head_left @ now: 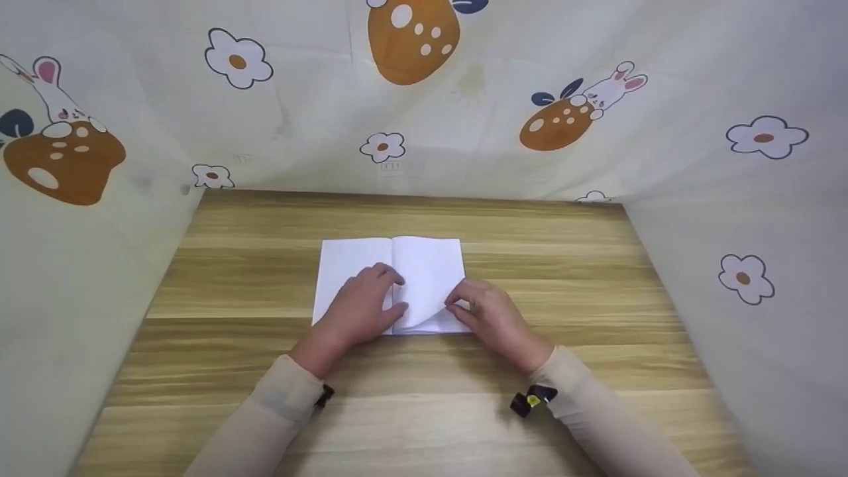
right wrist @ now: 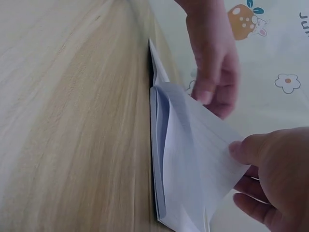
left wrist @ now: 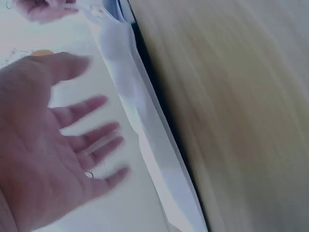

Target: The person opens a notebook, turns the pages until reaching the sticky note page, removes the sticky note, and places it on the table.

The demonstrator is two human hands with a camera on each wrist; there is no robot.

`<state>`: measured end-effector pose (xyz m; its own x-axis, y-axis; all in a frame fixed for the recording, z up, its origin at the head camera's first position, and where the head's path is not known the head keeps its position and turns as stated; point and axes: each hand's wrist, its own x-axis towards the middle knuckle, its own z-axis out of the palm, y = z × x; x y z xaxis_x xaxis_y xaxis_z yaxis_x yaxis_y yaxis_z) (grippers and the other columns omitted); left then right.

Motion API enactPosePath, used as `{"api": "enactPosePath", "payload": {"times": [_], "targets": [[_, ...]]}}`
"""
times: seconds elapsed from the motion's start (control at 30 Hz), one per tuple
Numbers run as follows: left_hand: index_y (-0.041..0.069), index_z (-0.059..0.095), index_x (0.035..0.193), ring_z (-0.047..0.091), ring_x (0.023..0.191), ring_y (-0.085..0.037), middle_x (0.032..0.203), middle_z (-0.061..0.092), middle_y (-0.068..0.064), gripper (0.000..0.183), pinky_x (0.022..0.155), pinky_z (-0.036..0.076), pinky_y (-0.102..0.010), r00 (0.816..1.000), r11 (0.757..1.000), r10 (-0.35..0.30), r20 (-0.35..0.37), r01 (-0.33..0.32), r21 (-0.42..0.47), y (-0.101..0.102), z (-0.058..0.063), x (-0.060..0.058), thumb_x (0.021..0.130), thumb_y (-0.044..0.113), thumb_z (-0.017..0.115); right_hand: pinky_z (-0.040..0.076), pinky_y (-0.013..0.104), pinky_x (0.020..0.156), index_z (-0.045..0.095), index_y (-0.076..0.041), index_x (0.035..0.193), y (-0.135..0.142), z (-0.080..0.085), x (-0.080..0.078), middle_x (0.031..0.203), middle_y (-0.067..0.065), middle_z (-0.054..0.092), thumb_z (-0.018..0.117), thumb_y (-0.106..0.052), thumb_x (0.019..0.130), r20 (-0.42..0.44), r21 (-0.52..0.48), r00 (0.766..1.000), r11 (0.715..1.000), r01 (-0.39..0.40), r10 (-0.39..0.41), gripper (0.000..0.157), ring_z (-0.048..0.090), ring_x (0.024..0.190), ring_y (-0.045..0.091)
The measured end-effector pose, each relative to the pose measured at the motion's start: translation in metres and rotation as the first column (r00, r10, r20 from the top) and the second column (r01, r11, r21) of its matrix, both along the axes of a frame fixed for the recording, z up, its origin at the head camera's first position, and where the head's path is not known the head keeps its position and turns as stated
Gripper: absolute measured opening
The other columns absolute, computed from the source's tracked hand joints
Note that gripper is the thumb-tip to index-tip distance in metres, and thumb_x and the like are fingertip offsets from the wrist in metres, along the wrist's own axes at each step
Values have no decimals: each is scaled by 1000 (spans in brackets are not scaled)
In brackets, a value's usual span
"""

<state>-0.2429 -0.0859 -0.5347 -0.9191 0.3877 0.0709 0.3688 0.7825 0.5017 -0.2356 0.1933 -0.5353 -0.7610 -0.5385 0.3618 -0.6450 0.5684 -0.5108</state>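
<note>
Right fingers (right wrist: 247, 149) pinch a raised notebook page (right wrist: 210, 147), the left hand (right wrist: 217, 67) just beyond.

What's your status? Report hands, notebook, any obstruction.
Right hand pinches lifted page. Left hand over open notebook. No obstruction visible.

Soft light fills the head view, a pale sheen on the counter (head_left: 424, 407), the notebook (head_left: 429, 268) nearly washed out; the left wrist view is hazy, the left grip (left wrist: 46, 152) blurred; the right wrist view is crisper, with dark shadow beside the notebook.
</note>
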Motion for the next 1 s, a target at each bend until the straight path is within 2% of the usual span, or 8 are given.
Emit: {"api": "enactPosePath", "payload": {"times": [0.13,0.33,0.47,0.73,0.87,1.0], "targets": [[11,73,125,67,114,-26,127,69,-4,41,99,57,-49,994,992,-82,-66,88,95,17,5,2,99,41,83,61,43,88,79,-9,102,-3,4,-2,101,0,78,82,-2,99,-58,-25,998,999,-27,25,9,74,97,20],[13,75,115,70,101,-23,114,73,-2,34,89,60,-46,977,983,-139,-160,156,97,36,7,4,97,40,86,61,42,84,77,-9,100,-7,8,-3,98,-1,76,84,1,96,-111,-44,993,998,-47,42,13,74,93,24],[13,76,112,71,98,-22,108,74,-2,29,88,61,-44,974,985,-137,-182,153,77,43,5,4,97,35,85,61,42,85,77,-8,101,-10,11,-3,99,-1,76,84,1,96,-121,-38,992,998,-52,47,13,74,94,23],[14,75,105,69,93,-20,102,73,-2,16,83,61,-42,977,989,-119,-178,133,69,47,3,5,100,27,81,63,41,90,79,-9,103,-10,12,-3,102,0,78,83,1,97,-122,-23,991,998,-52,49,13,75,99,19],[16,70,97,63,83,-17,94,71,-1,12,77,59,-39,982,992,-103,-159,114,60,45,4,6,102,26,77,61,42,101,79,-7,117,-8,12,-2,116,3,78,82,-1,99,-108,-15,993,999,-46,45,19,75,113,22],[17,67,94,58,77,-16,89,70,-1,15,73,56,-38,986,994,-78,-146,87,60,42,8,6,102,27,75,55,43,113,73,-4,136,-3,11,-1,136,8,74,82,-7,100,-121,-29,993,1000,1,-4,37,69,130,25]]}}
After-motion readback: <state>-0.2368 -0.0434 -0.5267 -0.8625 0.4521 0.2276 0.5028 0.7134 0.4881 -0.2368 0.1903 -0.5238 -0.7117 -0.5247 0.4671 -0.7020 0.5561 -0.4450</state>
